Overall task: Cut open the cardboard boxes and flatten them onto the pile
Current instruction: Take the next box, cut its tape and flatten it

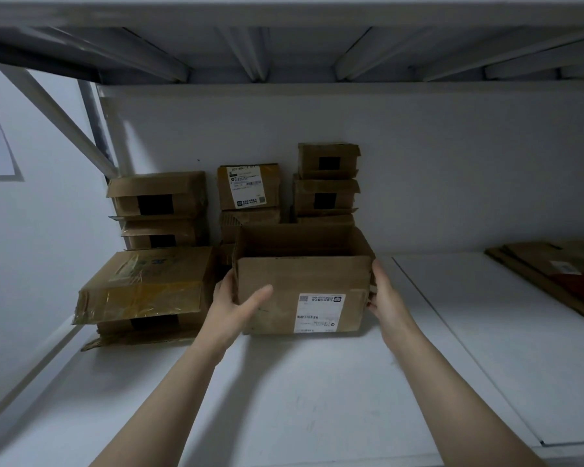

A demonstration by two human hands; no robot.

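So the open-topped cardboard box [284, 291] sits on the white shelf [317, 382] in front of the stacked boxes [155, 197], left hand [236, 301] gripping its left corner with the thumb across the front, right hand [385, 294] curled round its right end, flattened pile [560, 274] off right.
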